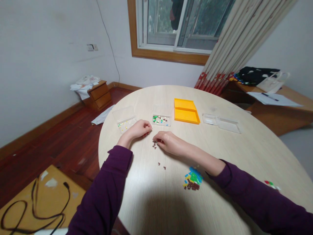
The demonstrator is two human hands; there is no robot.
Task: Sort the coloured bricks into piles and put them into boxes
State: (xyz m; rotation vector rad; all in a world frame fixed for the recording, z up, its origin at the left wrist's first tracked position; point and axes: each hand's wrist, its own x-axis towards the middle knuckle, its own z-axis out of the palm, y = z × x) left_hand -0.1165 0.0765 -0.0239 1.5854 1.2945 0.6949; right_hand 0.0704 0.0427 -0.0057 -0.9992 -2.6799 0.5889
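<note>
My left hand (141, 128) hovers over the table just in front of a clear box, its fingers curled and pinched together. Whatever it may hold is too small to see. My right hand (168, 142) is closed too, thumb and forefinger together at a small cluster of brown L-shaped pieces (154, 146). Whether a piece is between those fingertips cannot be made out. Two more brown pieces (161, 165) lie nearer to me. Beyond the hands, an open clear box (161, 124) contains small green, brown, white and blue pieces. Below my right forearm sits a mixed pile of blue, green, yellow and brown pieces (194, 179).
At left stands another open clear box (126, 125) with yellow and green bits. An open yellow case (186, 115) and a clear lidded box (228, 125) are toward the back right. Red, green and white pieces (271, 184) lie by my right sleeve on the round table (151, 199).
</note>
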